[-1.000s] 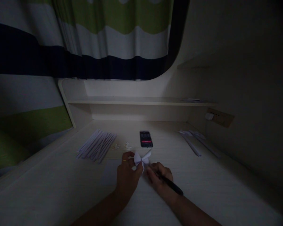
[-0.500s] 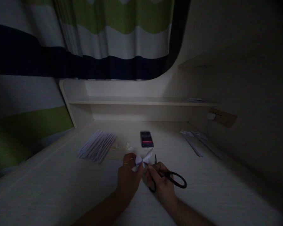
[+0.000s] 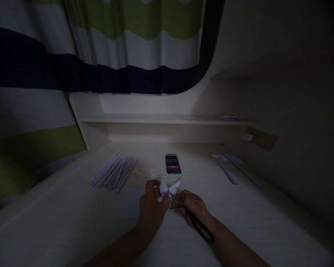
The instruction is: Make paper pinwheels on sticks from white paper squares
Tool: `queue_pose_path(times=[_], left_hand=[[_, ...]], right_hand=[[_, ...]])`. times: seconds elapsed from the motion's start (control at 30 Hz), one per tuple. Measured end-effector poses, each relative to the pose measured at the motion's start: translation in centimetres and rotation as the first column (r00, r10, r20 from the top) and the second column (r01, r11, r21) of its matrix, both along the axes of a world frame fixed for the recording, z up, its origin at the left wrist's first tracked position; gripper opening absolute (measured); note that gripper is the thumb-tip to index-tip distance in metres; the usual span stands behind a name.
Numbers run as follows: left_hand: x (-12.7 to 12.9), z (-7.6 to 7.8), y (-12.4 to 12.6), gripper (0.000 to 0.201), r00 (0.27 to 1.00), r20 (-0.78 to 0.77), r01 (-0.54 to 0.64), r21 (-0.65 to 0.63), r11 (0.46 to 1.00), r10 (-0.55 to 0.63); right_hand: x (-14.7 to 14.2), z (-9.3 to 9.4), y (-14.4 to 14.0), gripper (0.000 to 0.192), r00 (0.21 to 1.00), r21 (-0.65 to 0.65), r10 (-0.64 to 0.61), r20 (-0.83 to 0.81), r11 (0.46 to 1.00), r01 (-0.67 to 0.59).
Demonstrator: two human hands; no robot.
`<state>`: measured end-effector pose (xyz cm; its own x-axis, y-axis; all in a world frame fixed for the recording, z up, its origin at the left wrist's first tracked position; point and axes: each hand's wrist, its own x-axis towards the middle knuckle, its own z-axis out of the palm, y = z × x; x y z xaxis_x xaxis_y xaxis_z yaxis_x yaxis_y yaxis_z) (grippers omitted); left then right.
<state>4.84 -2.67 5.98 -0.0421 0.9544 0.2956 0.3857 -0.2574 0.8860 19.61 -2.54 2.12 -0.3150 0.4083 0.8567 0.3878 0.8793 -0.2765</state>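
A white paper flower (image 3: 164, 187) with pointed petals is pinched between the thumb and fingers of my left hand (image 3: 151, 202). Closed round a pair of scissors (image 3: 202, 228), my right hand (image 3: 193, 207) is just right of the flower. The black handles stick out below that hand, and its fingers cover most of the blades. The blade end lies close to the petals; whether it touches them I cannot tell. A pale paper sheet (image 3: 129, 202) lies on the desk to the left of my left hand.
Rolled paper sticks (image 3: 114, 172) lie in a pile at left, with small pale bits (image 3: 151, 172) nearby. A phone (image 3: 172, 164) lies behind my hands. Paper strips (image 3: 226, 170) rest at right, below a wall socket (image 3: 261, 139). A shelf (image 3: 167, 120) spans the back.
The scissors have turned in my right hand: the handles now point down and right, and the blade tip that stuck up is out of sight. My left hand keeps the flower in place.
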Motion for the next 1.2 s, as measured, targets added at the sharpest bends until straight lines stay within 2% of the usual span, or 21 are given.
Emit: queue_pose_path(times=[0.1, 0.13, 0.2, 0.27, 0.37, 0.5, 0.57, 0.67, 0.77, 0.83, 0.93, 1.0, 1.07, 1.1, 1.2], left_hand=[[0.0, 0.0, 0.0, 0.025, 1.000, 0.001, -0.019, 0.018, 1.000, 0.019], [-0.1, 0.1, 0.0, 0.025, 1.000, 0.006, -0.018, 0.018, 1.000, 0.018], [-0.1, 0.1, 0.1, 0.025, 1.000, 0.017, -0.016, 0.011, 1.000, 0.016], [-0.1, 0.2, 0.1, 0.026, 0.999, 0.023, -0.025, 0.005, 1.000, 0.025], [-0.1, 0.2, 0.1, 0.026, 0.999, 0.025, -0.044, 0.003, 0.999, 0.044], [0.0, 0.1, 0.0, 0.024, 0.999, 0.002, -0.052, -0.001, 0.999, 0.052], [0.0, 0.1, 0.0, 0.023, 0.998, -0.012, -0.056, 0.000, 0.998, 0.056], [0.0, 0.0, -0.2, 0.021, 0.995, -0.061, -0.073, 0.015, 0.997, 0.073], [0.0, 0.0, -0.2, 0.020, 0.989, -0.116, -0.085, 0.048, 0.995, 0.090], [0.0, 0.0, -0.1, 0.018, 0.990, -0.111, -0.081, 0.046, 0.996, 0.085], [0.0, 0.0, 0.0, 0.021, 0.996, -0.060, -0.067, 0.033, 0.997, 0.069], [0.0, -0.1, 0.0, 0.024, 0.998, -0.016, -0.059, 0.038, 0.998, 0.059], [-0.1, -0.1, 0.1, 0.026, 0.998, 0.035, -0.045, 0.034, 0.998, 0.044], [-0.1, -0.1, 0.1, 0.027, 0.997, 0.061, -0.037, 0.024, 0.999, 0.036], [-0.1, -0.1, 0.1, 0.029, 0.991, 0.132, -0.002, -0.015, 1.000, 0.003]], right_hand=[[-1.3, -0.6, -0.9, 0.009, 0.978, -0.187, -0.154, -0.141, 0.974, 0.127], [-1.8, -0.6, -1.2, 0.011, 0.954, -0.319, -0.212, -0.214, 0.938, 0.136], [-2.7, -0.3, -1.7, 0.019, 0.876, -0.525, -0.302, -0.376, 0.848, 0.067], [-3.4, 0.2, -2.1, 0.023, 0.832, -0.616, -0.318, -0.455, 0.787, -0.036], [-4.2, 0.8, -2.4, 0.024, 0.757, -0.667, -0.330, -0.563, 0.723, -0.181], [-4.9, 0.7, -2.2, 0.024, 0.562, -0.636, -0.364, -0.743, 0.644, -0.424], [-5.0, 0.5, -2.2, 0.024, 0.493, -0.615, -0.388, -0.779, 0.629, -0.476], [-5.1, 0.5, -2.2, 0.025, 0.462, -0.602, -0.397, -0.793, 0.625, -0.496], [-5.0, 0.7, -2.4, 0.026, 0.502, -0.625, -0.395, -0.769, 0.632, -0.459], [-4.8, 0.7, -2.5, 0.025, 0.603, -0.665, -0.387, -0.697, 0.663, -0.343], [-4.2, 0.6, -2.5, 0.023, 0.774, -0.665, -0.367, -0.516, 0.741, -0.092], [-3.3, 0.2, -2.1, 0.020, 0.859, -0.574, -0.328, -0.394, 0.817, 0.049], [-2.2, -0.2, -1.5, 0.014, 0.934, -0.390, -0.252, -0.252, 0.910, 0.140], [-1.6, -0.3, -1.2, 0.012, 0.974, -0.276, -0.172, -0.150, 0.953, 0.126], [0.1, -0.3, -0.5, 0.011, 0.999, -0.182, -0.044, 0.007, 0.982, 0.045]])
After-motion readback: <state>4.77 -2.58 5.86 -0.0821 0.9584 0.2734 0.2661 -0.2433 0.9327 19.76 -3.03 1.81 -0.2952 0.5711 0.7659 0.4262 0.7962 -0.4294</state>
